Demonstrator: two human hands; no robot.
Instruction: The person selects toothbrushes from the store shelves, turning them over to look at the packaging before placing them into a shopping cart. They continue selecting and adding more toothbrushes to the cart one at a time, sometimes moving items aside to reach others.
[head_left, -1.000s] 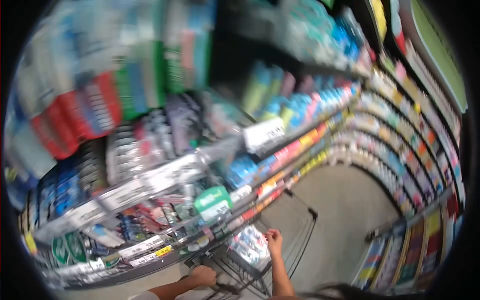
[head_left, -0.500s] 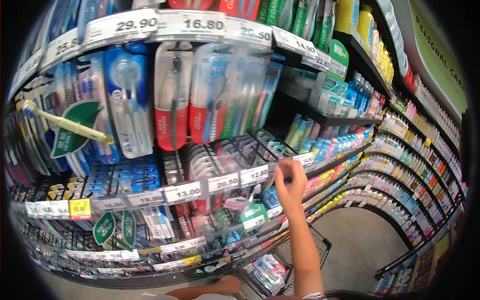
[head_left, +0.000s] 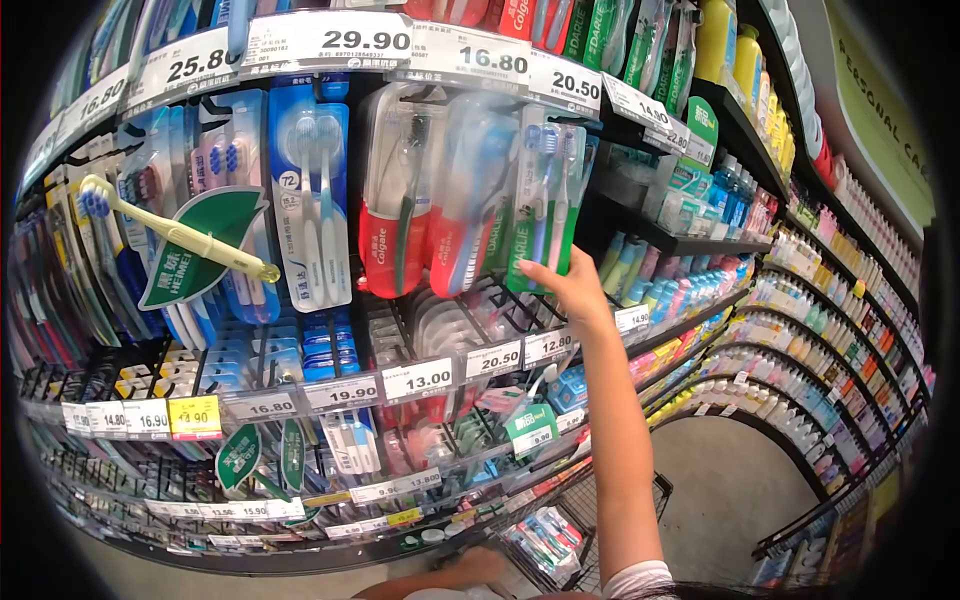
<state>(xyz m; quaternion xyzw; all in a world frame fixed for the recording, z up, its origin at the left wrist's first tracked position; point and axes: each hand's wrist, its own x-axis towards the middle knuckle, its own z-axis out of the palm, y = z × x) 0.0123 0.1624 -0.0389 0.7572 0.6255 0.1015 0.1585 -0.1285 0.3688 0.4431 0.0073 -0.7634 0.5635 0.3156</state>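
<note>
My right hand (head_left: 568, 287) reaches up to the rack, its thumb across the front of a green and clear Darlie toothbrush pack (head_left: 550, 190) and its fingers behind the lower edge. Pale-handled brushes show through the plastic. Left of it hang red and white Colgate toothbrush packs (head_left: 393, 235) and a blue and white two-brush pack (head_left: 313, 200). Low at the bottom edge is my left hand (head_left: 482, 566), blurred, with its fingers not distinct. It is near a wire shopping cart (head_left: 655, 500) with several packaged items (head_left: 545, 545) in it.
A large yellow display toothbrush (head_left: 185, 232) juts out at left over a green sign (head_left: 165, 265). Price strips (head_left: 415, 378) run along the shelf edges. Bottles (head_left: 725, 185) stand at right, and curved shelves (head_left: 800, 330) of products line the aisle beyond the floor (head_left: 715, 470).
My right hand has risen from in front of the price strip and taken hold of the Darlie pack's lower edge. The view has shifted, so the shelves appear farther right.
</note>
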